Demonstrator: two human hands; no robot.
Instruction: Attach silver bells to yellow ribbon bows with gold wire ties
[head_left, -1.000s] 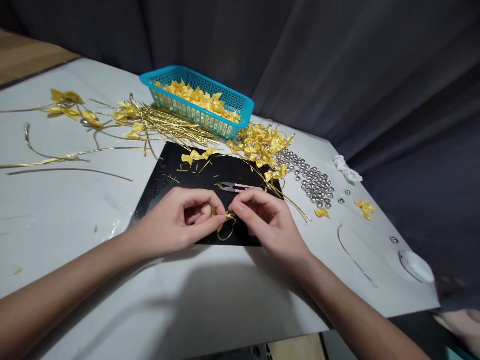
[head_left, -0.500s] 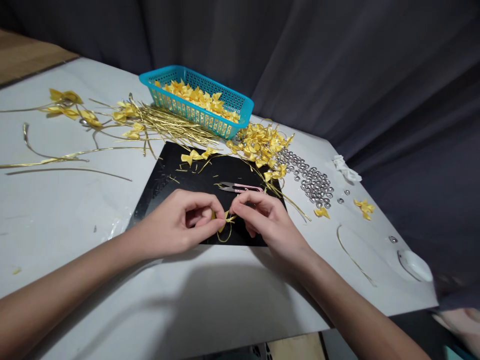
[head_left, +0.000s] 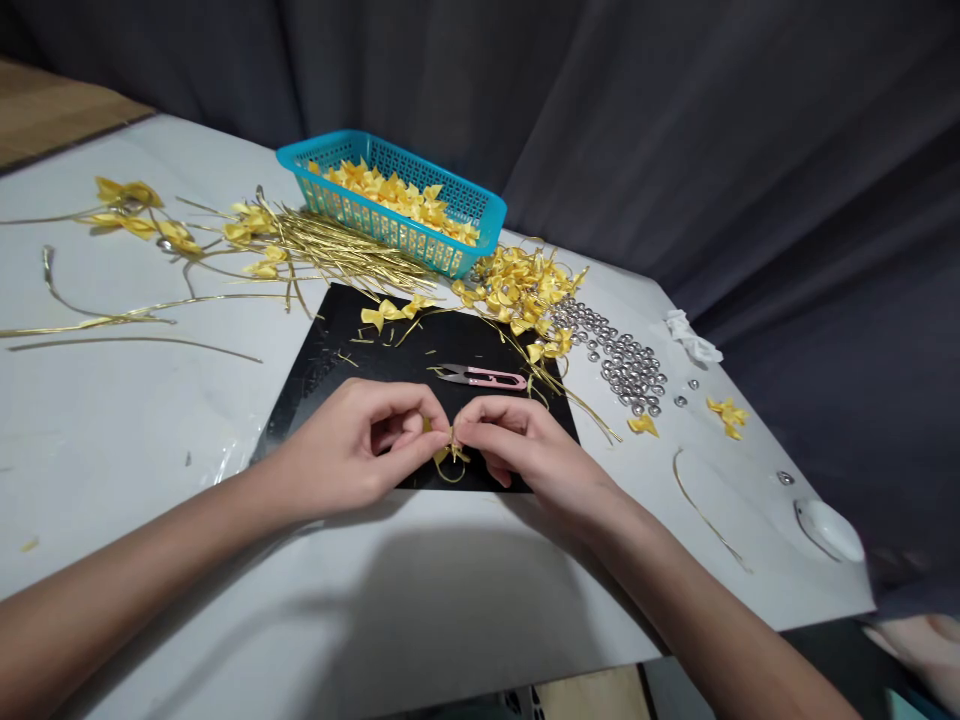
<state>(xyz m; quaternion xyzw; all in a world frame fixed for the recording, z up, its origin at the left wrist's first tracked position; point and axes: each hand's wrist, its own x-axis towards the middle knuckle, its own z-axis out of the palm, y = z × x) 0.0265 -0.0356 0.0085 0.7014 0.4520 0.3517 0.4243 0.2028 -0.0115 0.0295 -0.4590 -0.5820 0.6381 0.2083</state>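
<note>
Over the front of a black mat (head_left: 300,415), my left hand (head_left: 375,440) pinches a yellow ribbon bow (head_left: 441,457) that carries a looped gold cord (head_left: 452,480). My right hand (head_left: 517,440) is closed in a pinch at the same spot, its fingertips meeting the left ones on the gold cord. The fingers cover most of the bow. Just beyond the hands, pink-handled thread snips (head_left: 484,377) lie on the mat among gold cord clippings. Farther back on the mat lies another yellow bow (head_left: 396,311).
A blue basket (head_left: 491,222) of yellow bows stands at the back. Before it lies a bundle of gold cords (head_left: 345,250). Right of it are a pile of bows (head_left: 525,280) and silver rings (head_left: 630,370). A white mouse-like object (head_left: 836,530) sits near the right edge.
My right hand has moved slightly left and down, so its fingertips now meet my left fingertips at the gold cord. The snips' handles have come into full view.
</note>
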